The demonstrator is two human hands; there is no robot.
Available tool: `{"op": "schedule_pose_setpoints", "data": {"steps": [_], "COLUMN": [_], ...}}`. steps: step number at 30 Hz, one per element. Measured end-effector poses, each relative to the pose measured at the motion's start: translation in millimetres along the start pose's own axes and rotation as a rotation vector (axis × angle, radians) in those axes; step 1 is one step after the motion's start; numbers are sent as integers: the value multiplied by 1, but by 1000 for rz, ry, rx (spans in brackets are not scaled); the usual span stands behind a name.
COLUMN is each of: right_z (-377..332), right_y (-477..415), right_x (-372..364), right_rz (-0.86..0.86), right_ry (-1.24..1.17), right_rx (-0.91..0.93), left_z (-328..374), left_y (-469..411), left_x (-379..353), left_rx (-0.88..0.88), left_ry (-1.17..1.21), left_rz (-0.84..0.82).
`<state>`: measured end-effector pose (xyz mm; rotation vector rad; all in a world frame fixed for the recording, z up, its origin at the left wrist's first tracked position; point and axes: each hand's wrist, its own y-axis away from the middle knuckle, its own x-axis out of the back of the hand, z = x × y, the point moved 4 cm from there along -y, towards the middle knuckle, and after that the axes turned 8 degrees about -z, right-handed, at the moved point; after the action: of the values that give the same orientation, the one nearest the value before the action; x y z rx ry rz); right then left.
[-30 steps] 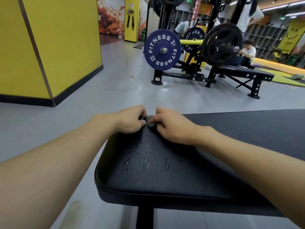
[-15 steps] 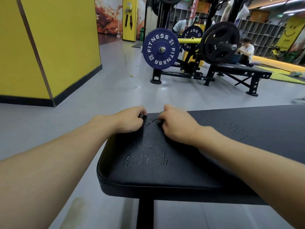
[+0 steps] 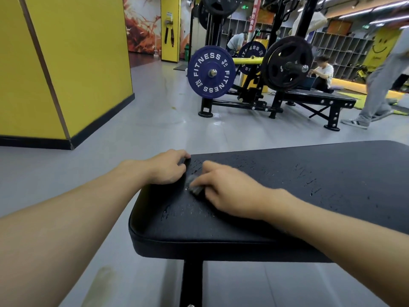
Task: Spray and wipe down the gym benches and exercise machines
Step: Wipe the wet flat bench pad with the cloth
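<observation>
While the left hand (image 3: pixel 168 168) curls its fingers over the far edge of the black padded gym bench (image 3: pixel 287 196), gripping the pad close to its far left corner, the right hand (image 3: pixel 230 191) lies knuckles-up on the pad just beside it, blurred, with its fingers bent down onto a small grey crumpled cloth (image 3: pixel 194 186). The bench's long axis runs left to right across the view: its rounded left end sits below the forearms and its right part runs out of the frame. The cloth is a bunched wad with no clear long axis. It touches the pad near the far edge at the left end and shows at the thumb side of the right hand, between the two hands; the rest is hidden under the palm. Pale wet flecks of spray (image 3: pixel 188 212) dot the pad around the cloth, toward the near edge, and again further right. A black steel post (image 3: pixel 192 282) drops from under the near edge to the grey floor (image 3: pixel 155 129). Well beyond the bench stand a blue weight plate lettered FITNESS (image 3: pixel 211 72) and a black weight plate (image 3: pixel 287 64) on a rack. A yellow wall with black skirting (image 3: pixel 84 63) stands at the left, a seated person in a white shirt (image 3: pixel 324 74) is behind the rack, and a walking person in grey trousers (image 3: pixel 380 85) is at the right.
</observation>
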<state>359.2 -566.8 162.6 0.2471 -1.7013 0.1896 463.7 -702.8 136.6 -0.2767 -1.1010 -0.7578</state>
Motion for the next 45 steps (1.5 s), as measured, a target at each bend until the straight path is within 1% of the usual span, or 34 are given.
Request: {"op": "schedule_pose_setpoints", "data": {"steps": [2,3,4,5,7,8,11,12,14,16,17,18,20,21,22,23,25,26,27,28,31,32,33,35,36,37,40,41,42,43,45], "right_z": [26,23,10,-8,-34,-33,0,-1,-28,-53,-54,-44,-13,-6,-9,-20,-56,-66,-63,-50,-8,-10,-20,-43,-41,-30,17,19,9,-8,-34], "right_y": [-2,-2,0,4,20,24,17,16,23,37,41,37,23,19,18,21,33,38,35,26,-2,-4,-4,5,6,-2,-29,-35,-37,-36,-28], "right_x": [8,8,4,-2,-13,-11,1,1,-6,-15,-14,-9,1,3,2,-2,-16,-20,-19,-14,0,-1,-6,-15,-15,-10,6,4,0,-7,-15], "right_rz": [51,80,91,80,5,-20,42,64,60,-2,-40,-50,10,40,63,73,12,-47,-74,-56,73,87,90,27,4,12,104,140,145,125,41], "right_ry": [15,29,47,60,-9,-29,21,49,64,-10,-30,-28,15,35,45,40,-35,-63,-64,-56,-20,-1,11,-18,-37,-28,20,29,45,50,-18], "right_rx": [-161,-183,-141,-55,109,121,-52,-80,1,152,181,160,37,-15,-27,16,201,245,251,211,6,-2,42,170,178,141,-139,-177,-160,-79,93], "left_z": [-3,-5,-7,-8,-7,-7,-7,-7,-6,-6,-5,-4,-4,-6,-7,-9,-12,-13,-14,-14,-17,-19,-21,-23,-24,-26,-31,-35,-38,-41,-47], "left_y": [4,6,7,9,13,16,19,20,21,21,21,21,21,21,21,21,19,17,16,14,11,10,9,7,6,4,4,3,2,1,0], "left_x": [0,0,1,2,3,3,3,3,3,3,3,4,4,4,4,5,6,7,8,9,10,9,10,11,12,14,15,15,15,15,15], "left_rx": [16,27,38,49,66,72,82,87,94,93,92,88,85,86,88,92,102,107,112,116,123,119,117,103,89,79,101,117,127,135,157], "left_ry": [-4,1,10,27,63,78,107,113,131,146,151,155,169,180,190,201,238,264,293,324,390,405,419,455,480,510,593,613,629,645,687], "left_rz": [-3,-3,-3,0,12,17,18,19,31,46,51,55,50,45,45,51,72,87,100,111,121,123,130,169,195,219,230,226,227,236,263]}}
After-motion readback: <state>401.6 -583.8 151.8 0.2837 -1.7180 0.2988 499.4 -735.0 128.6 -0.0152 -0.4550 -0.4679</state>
